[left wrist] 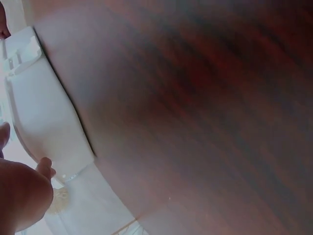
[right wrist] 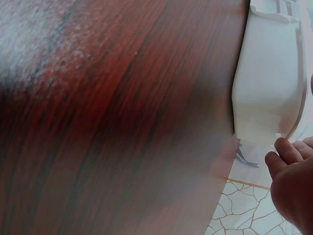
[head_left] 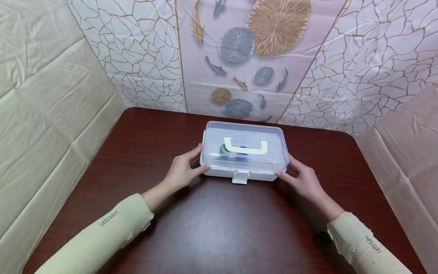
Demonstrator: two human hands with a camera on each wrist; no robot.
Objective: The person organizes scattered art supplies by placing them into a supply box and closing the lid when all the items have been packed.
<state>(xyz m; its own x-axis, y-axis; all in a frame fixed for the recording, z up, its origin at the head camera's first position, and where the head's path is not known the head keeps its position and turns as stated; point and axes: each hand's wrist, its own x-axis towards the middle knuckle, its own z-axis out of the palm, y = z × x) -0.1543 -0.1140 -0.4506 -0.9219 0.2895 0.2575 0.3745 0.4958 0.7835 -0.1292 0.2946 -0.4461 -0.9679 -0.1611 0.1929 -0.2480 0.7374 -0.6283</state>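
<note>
A white plastic storage box [head_left: 219, 172] with a clear lid [head_left: 212, 131] sits toward the back of the table. Its white carry handle [head_left: 246, 150] lies on the lid, and a white latch [head_left: 240, 177] juts out at the front. Through the lid show a green round item [head_left: 224, 151], a blue one [head_left: 242, 154] and a small reddish strip [head_left: 267, 161]. My left hand [head_left: 183, 169] holds the box's left end, thumb at the front corner, fingers along the side. The right hand [head_left: 302, 179] grips the right end likewise. In both wrist views fingertips lie against the box's end.
The dark reddish-brown wooden table [head_left: 212, 228] has rounded back corners. Behind it hangs a patterned cloth [head_left: 205, 83] with fish and round motifs. Plain beige cloth walls [head_left: 44, 114] stand on both sides. A small dark object [head_left: 323, 238] shows beside the right sleeve.
</note>
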